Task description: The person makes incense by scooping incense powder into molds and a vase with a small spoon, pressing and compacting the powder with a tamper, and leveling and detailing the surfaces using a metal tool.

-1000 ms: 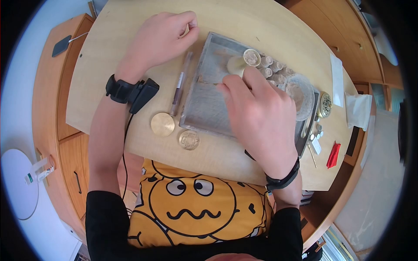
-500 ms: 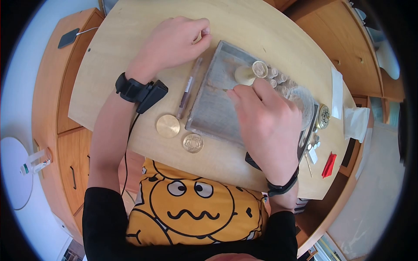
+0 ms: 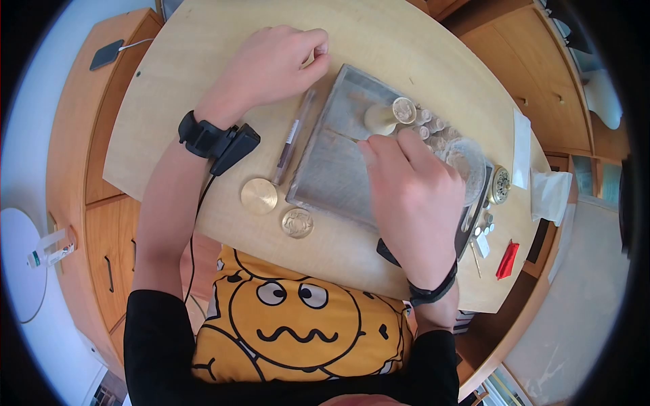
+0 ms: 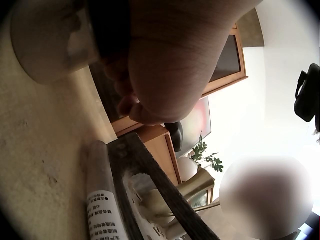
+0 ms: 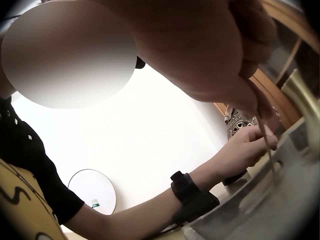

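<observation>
My right hand [image 3: 413, 189] pinches a thin stick [image 5: 268, 145] between thumb and fingers, low over a grey rectangular tray [image 3: 338, 176] dusted with pale powder. A flared brass vessel [image 3: 382, 120] stands in the tray just beyond those fingers. To the left of the tray, my left hand [image 3: 274, 64] has loosely curled fingers and nothing visible in them. Its heel rests over a pale jar with a black top [image 4: 50, 45], seen in the left wrist view and hidden from above. Between left hand and tray lies a clear labelled tube [image 3: 288, 145].
Small vials [image 3: 433, 125] and a clear bowl [image 3: 467, 159] crowd the tray's far right. Two round brass pieces, a plain disc [image 3: 259, 196] and a patterned one [image 3: 297, 222], lie at the table's near edge. A pierced brass lid [image 3: 500, 185] and red pouch [image 3: 507, 260] sit rightward.
The head view has shifted a little. My right hand, still pinching the stick, has edged slightly nearer the brass vessel. The left hand stays in place.
</observation>
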`<action>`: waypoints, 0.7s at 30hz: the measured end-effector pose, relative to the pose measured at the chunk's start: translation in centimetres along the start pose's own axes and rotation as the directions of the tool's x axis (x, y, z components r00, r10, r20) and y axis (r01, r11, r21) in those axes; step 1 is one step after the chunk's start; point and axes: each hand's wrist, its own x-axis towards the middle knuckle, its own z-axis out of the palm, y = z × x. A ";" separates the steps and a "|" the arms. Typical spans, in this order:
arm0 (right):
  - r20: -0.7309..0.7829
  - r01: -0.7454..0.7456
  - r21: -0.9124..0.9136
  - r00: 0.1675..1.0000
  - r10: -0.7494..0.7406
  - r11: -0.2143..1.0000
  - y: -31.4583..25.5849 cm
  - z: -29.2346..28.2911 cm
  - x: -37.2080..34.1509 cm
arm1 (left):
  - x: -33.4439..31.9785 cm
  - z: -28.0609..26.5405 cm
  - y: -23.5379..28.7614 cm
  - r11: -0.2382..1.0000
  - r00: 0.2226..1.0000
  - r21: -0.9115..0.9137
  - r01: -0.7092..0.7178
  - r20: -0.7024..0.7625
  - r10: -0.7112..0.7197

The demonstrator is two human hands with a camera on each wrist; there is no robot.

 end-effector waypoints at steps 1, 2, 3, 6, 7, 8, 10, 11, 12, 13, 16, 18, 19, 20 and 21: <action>-0.019 0.006 0.025 1.000 -0.006 1.000 0.0 0.4 0.0 | -0.1 0.1 -0.1 1.000 1.000 0.003 0.001 -0.004 -0.001; -0.018 0.003 0.026 1.000 -0.002 1.000 0.0 0.6 0.1 | -0.1 0.1 0.0 1.000 1.000 0.002 0.000 0.000 0.000; -0.020 0.029 0.012 0.999 -0.029 1.000 0.0 0.7 0.1 | -0.1 -0.1 0.1 1.000 1.000 0.000 0.001 0.005 -0.001; -0.012 0.040 0.013 0.999 -0.040 0.999 0.2 0.8 0.1 | -0.1 -0.1 0.0 1.000 1.000 -0.003 -0.003 -0.003 0.003; -0.005 0.021 0.031 1.000 -0.021 0.999 0.2 0.8 0.1 | -0.1 0.0 -0.1 1.000 1.000 0.000 -0.010 -0.012 0.010; -0.006 0.021 0.031 1.000 -0.021 0.999 0.3 0.7 0.0 | -0.1 0.0 0.0 1.000 1.000 0.000 -0.011 -0.013 0.011; 0.057 -0.003 -0.007 0.998 0.004 1.000 0.4 0.3 -0.3 | 0.0 -0.1 0.0 1.000 1.000 0.009 -0.010 -0.010 0.010; 0.055 -0.002 -0.007 0.998 0.003 1.000 0.3 0.1 -0.3 | 0.0 -0.1 0.0 1.000 1.000 0.010 -0.010 -0.011 0.011; 0.073 -0.012 -0.017 0.997 0.013 1.000 0.1 -0.2 -0.3 | 0.0 -0.2 0.1 1.000 1.000 0.011 0.001 0.007 -0.002; 0.090 -0.020 -0.028 0.996 0.022 0.999 0.0 -0.4 -0.2 | 0.0 -0.3 0.1 1.000 1.000 0.012 0.013 0.023 -0.014; -0.022 0.011 0.053 1.000 -0.010 0.999 0.2 1.0 -0.1 | -0.1 0.0 -0.1 1.000 1.000 -0.004 -0.009 -0.003 0.009; -0.015 0.004 0.050 1.000 -0.003 0.999 0.0 1.0 -0.2 | -0.1 -0.1 0.0 1.000 1.000 -0.004 -0.008 0.003 0.008; -0.009 0.001 0.047 1.000 -0.001 0.999 0.0 0.9 -0.2 | -0.1 -0.2 0.0 1.000 1.000 -0.002 -0.005 0.005 0.005; -0.007 0.005 0.046 1.000 -0.005 0.999 0.0 0.8 -0.2 | -0.1 -0.2 0.0 1.000 1.000 -0.003 -0.002 0.001 0.002; 0.023 0.010 0.057 1.000 -0.011 0.998 0.2 0.7 -0.4 | -0.1 -0.2 0.0 1.000 1.000 -0.001 -0.007 -0.003 0.007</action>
